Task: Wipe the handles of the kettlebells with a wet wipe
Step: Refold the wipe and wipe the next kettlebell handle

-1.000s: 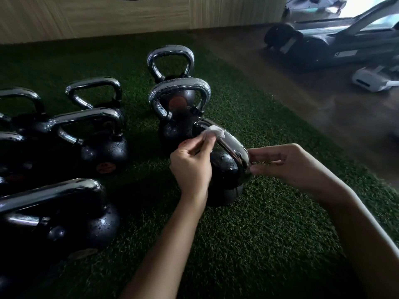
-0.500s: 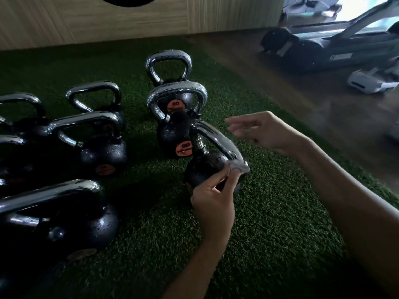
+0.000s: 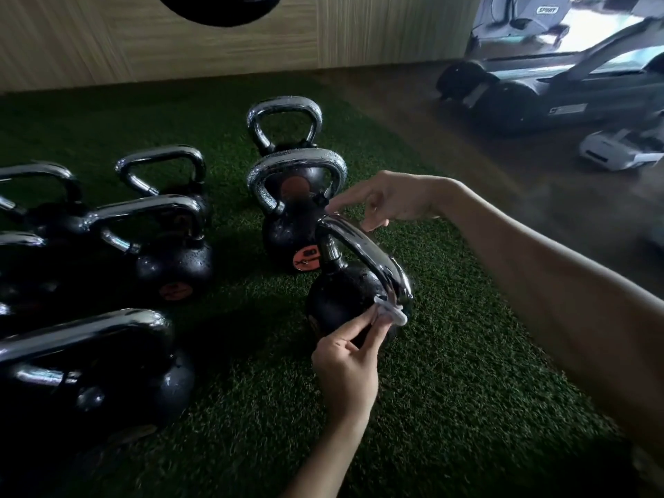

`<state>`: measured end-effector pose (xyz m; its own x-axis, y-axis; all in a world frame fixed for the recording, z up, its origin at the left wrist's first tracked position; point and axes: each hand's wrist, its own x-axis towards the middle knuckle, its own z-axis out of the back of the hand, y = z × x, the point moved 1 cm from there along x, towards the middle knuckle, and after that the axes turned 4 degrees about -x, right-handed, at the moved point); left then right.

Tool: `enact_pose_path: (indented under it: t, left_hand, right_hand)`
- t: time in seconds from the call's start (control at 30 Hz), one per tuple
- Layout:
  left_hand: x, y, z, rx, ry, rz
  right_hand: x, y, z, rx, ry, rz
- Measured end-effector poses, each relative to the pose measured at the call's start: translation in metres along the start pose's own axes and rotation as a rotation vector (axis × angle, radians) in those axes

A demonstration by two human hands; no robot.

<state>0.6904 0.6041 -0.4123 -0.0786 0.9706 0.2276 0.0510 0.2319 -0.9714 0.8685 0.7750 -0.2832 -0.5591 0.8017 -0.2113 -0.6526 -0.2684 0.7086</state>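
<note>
The left hand [image 3: 345,372] pinches a white wet wipe [image 3: 393,315] between thumb and fingers [image 3: 363,323]. It presses the wipe against the near end of the chrome handle [image 3: 363,251] of a black kettlebell [image 3: 341,300]. The kettlebell's ball sits just beyond those fingers on the green turf floor [image 3: 449,389]. The right hand [image 3: 391,199] reaches in with its fingers straight and loosely spread, holding nothing. Its fingertips lie at the far end of the same handle, but I cannot tell whether they touch it. Just left of the right fingers stands a second kettlebell [image 3: 287,228], its handle beaded with droplets. More kettlebells [image 3: 172,267] stand left of the left fingers, well apart.
</note>
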Motion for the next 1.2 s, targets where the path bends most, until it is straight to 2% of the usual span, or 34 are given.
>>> enact_pose_path:
  t: [0.1, 0.23, 0.43, 0.57, 0.7, 0.9, 1.0, 1.1, 1.2]
  left_hand:
    - [0.001, -0.012, -0.005, -0.018, 0.005, -0.101]
    - [-0.005, -0.01, -0.008, 0.088, -0.038, -0.075]
    - [-0.007, -0.01, 0.001, 0.132, -0.01, -0.039]
    - [-0.004, 0.0, 0.018, 0.171, -0.085, 0.056]
    - [-0.002, 0.003, 0.032, 0.092, -0.067, 0.167]
    - [0.003, -0.005, 0.034, 0.047, -0.022, 0.206]
    - [0.008, -0.008, 0.036, 0.037, -0.053, 0.237]
    - [0.011, -0.013, 0.038, 0.002, -0.036, 0.269]
    - [0.011, -0.017, 0.04, 0.007, -0.04, 0.311]
  right_hand:
    - [0.008, 0.001, 0.001, 0.042, 0.108, 0.008]
    - [0.021, -0.002, 0.0, 0.096, 0.172, -0.006]
    - [0.031, 0.007, 0.002, -0.002, 0.225, -0.029]
    - [0.038, 0.02, 0.01, -0.132, 0.253, -0.014]
    - [0.045, 0.021, 0.024, -0.206, 0.399, -0.053]
    - [0.056, -0.003, 0.018, 0.015, 0.492, 0.032]
    - [0.062, -0.02, 0.009, 0.241, 0.544, 0.129]
    - [0.062, -0.031, 0.002, 0.361, 0.528, 0.174]
    - [0.058, -0.033, -0.001, 0.339, 0.441, 0.206]
